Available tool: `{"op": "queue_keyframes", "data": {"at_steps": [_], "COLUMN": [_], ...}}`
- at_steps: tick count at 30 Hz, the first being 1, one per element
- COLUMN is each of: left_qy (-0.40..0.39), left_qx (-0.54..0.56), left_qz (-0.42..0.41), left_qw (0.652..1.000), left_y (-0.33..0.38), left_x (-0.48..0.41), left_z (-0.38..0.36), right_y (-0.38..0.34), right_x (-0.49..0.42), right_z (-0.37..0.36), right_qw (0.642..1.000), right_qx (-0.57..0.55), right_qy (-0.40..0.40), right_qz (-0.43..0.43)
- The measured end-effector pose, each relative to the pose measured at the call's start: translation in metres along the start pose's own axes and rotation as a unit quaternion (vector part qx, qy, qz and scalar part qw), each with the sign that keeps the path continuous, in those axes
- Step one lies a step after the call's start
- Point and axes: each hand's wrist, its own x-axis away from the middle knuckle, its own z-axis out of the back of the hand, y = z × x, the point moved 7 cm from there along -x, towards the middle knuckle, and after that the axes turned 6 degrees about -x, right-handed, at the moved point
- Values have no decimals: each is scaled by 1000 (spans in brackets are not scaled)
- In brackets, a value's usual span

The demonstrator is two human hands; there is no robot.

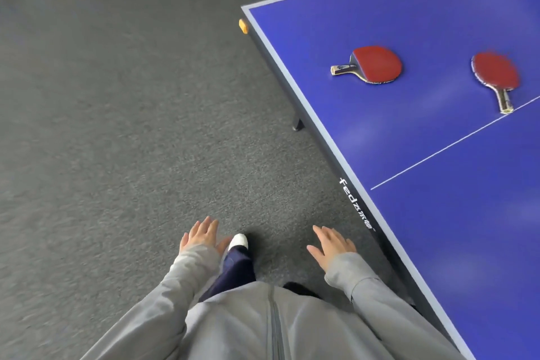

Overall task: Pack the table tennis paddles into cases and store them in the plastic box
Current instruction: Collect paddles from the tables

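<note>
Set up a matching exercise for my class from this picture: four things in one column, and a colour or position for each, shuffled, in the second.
Things
1. left paddle
2. right paddle
3. corner guard
4. shoe tip

Descriptions
A. white
B. handle end at the white line on the table
C. orange
D. handle pointing left

Pairs: 1-D, 2-B, 3-C, 4-A

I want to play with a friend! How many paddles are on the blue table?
2. The first red rubber paddle lies near the blue table's edge; the second red rubber paddle lies further right, its handle reaching the white line. Others may be out of view.
</note>
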Motion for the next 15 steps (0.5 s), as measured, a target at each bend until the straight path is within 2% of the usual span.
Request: {"op": "queue_keyframes", "data": {"at_steps": [6, 10, 15], "left_qy": [11, 8, 6], "left_qx": [-44, -95, -128], "left_qz": [-68, -124, -197], "left_qw": [997, 988, 972], "left_y": [16, 59, 145], "left_x": [-75, -106, -140], "left_z": [84, 120, 158], "right_y": [-52, -41, 0], "right_x": [-21, -36, -62], "right_z": [83, 115, 141], "right_qw": [993, 989, 978], "right_qx": [-91, -107, -144], "right_qy": [77, 95, 112], "right_qz": [-6, -45, -97]}}
